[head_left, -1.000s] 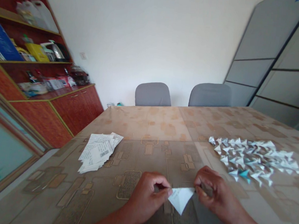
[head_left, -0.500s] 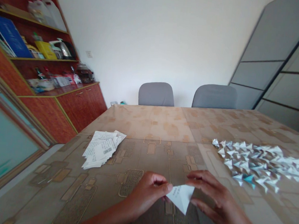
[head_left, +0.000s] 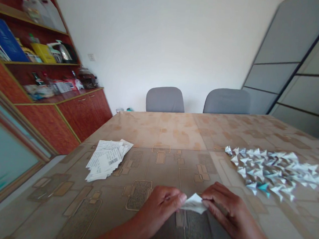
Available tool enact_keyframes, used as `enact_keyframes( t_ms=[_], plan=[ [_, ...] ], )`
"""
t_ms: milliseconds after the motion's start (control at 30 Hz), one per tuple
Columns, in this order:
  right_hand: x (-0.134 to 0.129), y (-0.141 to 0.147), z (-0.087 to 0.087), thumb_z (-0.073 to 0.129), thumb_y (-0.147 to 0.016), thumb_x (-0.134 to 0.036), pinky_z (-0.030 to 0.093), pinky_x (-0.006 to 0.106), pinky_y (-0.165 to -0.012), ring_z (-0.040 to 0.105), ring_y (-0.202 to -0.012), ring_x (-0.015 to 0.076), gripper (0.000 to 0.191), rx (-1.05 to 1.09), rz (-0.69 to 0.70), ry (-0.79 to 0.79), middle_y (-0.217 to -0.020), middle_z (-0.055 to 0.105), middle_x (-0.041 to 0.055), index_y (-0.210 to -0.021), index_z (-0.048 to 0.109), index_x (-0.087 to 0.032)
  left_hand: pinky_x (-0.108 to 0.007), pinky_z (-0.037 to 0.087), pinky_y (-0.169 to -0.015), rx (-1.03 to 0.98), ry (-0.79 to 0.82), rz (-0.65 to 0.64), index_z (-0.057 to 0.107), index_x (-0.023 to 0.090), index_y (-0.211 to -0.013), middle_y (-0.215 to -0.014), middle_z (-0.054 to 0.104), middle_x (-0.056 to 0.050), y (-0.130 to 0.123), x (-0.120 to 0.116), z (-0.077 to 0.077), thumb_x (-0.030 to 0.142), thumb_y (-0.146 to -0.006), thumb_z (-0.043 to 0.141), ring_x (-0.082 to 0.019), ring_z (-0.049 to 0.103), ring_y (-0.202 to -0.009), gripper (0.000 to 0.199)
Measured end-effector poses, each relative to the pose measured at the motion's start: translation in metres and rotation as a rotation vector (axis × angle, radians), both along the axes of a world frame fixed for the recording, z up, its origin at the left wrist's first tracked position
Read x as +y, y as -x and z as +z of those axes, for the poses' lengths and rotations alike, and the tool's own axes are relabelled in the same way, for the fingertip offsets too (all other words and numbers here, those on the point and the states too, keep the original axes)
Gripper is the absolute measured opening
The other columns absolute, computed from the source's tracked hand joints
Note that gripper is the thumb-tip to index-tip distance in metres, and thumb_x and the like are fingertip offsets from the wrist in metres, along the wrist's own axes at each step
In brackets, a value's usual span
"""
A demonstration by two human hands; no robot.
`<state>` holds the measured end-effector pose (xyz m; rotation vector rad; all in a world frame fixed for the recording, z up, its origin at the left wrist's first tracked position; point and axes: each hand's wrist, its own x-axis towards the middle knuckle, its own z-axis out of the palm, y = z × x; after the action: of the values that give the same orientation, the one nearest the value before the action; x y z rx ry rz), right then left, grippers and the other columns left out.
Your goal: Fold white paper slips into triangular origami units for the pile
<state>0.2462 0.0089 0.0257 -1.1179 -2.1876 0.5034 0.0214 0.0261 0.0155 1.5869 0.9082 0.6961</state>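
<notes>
Between my two hands, above the near part of the table, is a small piece of folded white paper [head_left: 195,203], a peak standing up at its middle. My left hand [head_left: 166,206] pinches its left end between thumb and fingers. At the right end, my right hand [head_left: 226,205] grips it with thumb and fingertips. Over to the right lie rows of small folded paper pieces [head_left: 274,169], mostly white, one of them teal. On the left is a loose stack of printed paper slips [head_left: 108,159], the top one bearing a square code.
A patterned brown cloth covers the table [head_left: 164,127]. Two grey chairs [head_left: 165,99] stand at its far side against the white wall. To the left is a red-brown cabinet [head_left: 83,109] with bottles, a kettle and boxes; grey panelled doors [head_left: 278,51] rise at the right.
My right hand has closed on the right end of the paper, where its fingers were apart before. The paper has turned from a downward-pointing triangle to a flatter shape with an upward peak.
</notes>
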Motion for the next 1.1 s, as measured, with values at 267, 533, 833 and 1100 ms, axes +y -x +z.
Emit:
enact_keyframes(
  t_ms=[267,533,833,1100],
  plan=[
    [-0.006,0.004,0.004,0.045,-0.096,-0.024,0.050,0.028,-0.061,0.063,-0.069,0.0174,0.021,0.047,-0.073,0.023,-0.074,0.065,0.0027,-0.083,0.061,-0.021,-0.023,0.041,-0.061,0.007,0.072,0.051,0.070,0.011,-0.081,-0.071,0.065,-0.002,-0.007,-0.003,-0.003,0.023,-0.071,0.062,-0.016,0.058,-0.067,0.017],
    [-0.005,0.007,-0.002,0.051,-0.092,-0.021,0.051,0.027,-0.064,0.064,-0.072,0.0167,0.009,0.130,-0.086,0.057,-0.078,0.065,0.0012,-0.089,0.060,-0.021,-0.022,0.040,-0.057,0.032,0.041,0.117,0.069,0.011,-0.080,-0.067,0.064,-0.001,-0.007,-0.004,-0.004,0.025,-0.076,0.058,-0.015,0.057,-0.063,0.018],
    [-0.008,0.010,0.010,0.053,-0.088,-0.011,0.045,0.030,-0.066,0.061,-0.072,0.0176,0.014,0.007,0.046,-0.194,-0.077,0.067,0.0016,-0.090,0.061,-0.022,-0.023,0.041,-0.064,0.175,-0.592,0.203,0.071,0.017,-0.075,-0.070,0.067,-0.002,-0.006,-0.006,-0.001,0.005,-0.074,0.059,-0.014,0.059,-0.068,0.017],
    [-0.007,0.004,0.003,0.051,-0.095,-0.020,0.042,0.035,-0.075,0.057,-0.081,0.0197,0.012,-0.176,0.112,-0.303,-0.089,0.069,0.0038,-0.091,0.062,-0.022,-0.028,0.035,-0.063,0.419,-1.270,0.045,0.066,0.017,-0.083,-0.077,0.068,-0.002,0.008,-0.006,0.004,0.022,-0.097,0.048,-0.014,0.051,-0.067,0.023]
  ],
)
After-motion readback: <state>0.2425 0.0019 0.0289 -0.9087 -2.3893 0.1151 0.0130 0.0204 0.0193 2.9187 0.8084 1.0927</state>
